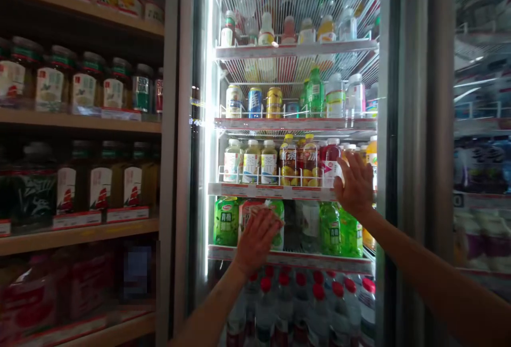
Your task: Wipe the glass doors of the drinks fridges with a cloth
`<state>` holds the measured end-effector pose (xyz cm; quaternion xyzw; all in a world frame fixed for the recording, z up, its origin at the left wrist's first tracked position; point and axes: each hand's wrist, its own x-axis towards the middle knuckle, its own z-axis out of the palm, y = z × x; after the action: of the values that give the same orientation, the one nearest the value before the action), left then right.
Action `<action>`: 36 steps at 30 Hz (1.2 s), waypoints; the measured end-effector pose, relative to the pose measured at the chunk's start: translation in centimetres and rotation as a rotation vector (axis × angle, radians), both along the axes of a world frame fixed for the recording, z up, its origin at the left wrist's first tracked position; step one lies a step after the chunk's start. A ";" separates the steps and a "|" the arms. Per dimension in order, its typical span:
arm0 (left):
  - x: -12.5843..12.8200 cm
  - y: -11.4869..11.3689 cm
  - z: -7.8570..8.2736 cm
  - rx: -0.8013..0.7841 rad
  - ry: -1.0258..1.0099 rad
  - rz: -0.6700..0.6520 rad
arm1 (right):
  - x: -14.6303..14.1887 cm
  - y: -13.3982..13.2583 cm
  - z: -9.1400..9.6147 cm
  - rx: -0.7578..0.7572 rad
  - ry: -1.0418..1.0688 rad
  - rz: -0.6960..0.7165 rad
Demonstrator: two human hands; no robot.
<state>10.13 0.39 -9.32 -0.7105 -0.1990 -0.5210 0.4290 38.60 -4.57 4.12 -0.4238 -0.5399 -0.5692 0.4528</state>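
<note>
I list: cooler door (392,139), fronting the shelf rail (271,191); left hand (257,235) below rail, fingers together, contents unclear; right hand (354,184) at rail's right end, fingers spread. Step, likely: palms against door; next calls for light pressure.

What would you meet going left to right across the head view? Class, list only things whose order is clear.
Wooden shelves, metal post, bright light strip, left hand, two yellow-capped bottles, right hand, second metal post.
</note>
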 end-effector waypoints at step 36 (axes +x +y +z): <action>-16.1 -1.8 -6.3 -0.445 -0.134 0.177 | -26.5 3.8 -11.0 -0.540 -0.526 0.317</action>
<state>-5.98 -1.44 -15.67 -0.7313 -0.3982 -0.4707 0.2917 12.08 -0.75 -6.86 -0.2790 -0.8259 -0.4191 0.2536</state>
